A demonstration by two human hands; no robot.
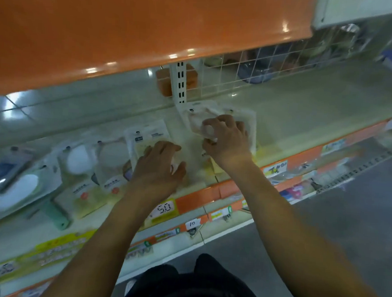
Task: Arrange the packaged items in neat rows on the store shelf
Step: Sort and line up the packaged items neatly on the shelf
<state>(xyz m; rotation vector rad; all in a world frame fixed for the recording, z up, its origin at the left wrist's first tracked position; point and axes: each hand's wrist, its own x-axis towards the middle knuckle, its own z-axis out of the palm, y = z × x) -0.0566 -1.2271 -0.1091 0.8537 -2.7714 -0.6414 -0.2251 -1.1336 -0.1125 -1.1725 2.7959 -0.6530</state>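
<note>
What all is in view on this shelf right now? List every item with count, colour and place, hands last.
Packaged items: several, count unclear through blur, white and pale yellow, in a row along the shelf's left half.
Package under left hand: one, white and yellow, mid shelf.
Packages under right hand: at least two overlapping, white, by the upright.
Mint-green handled item: one, front left.
Shelf: one, pale cream, bare to the right.
Upper shelf: one, orange, overhead.
Slotted upright: one, white, at back.
Wire grid: one, white, back right.
Price tag "5.0": one, yellow-white, front rail.
Left hand: resting on its package.
Right hand: gripping its packages.
</note>
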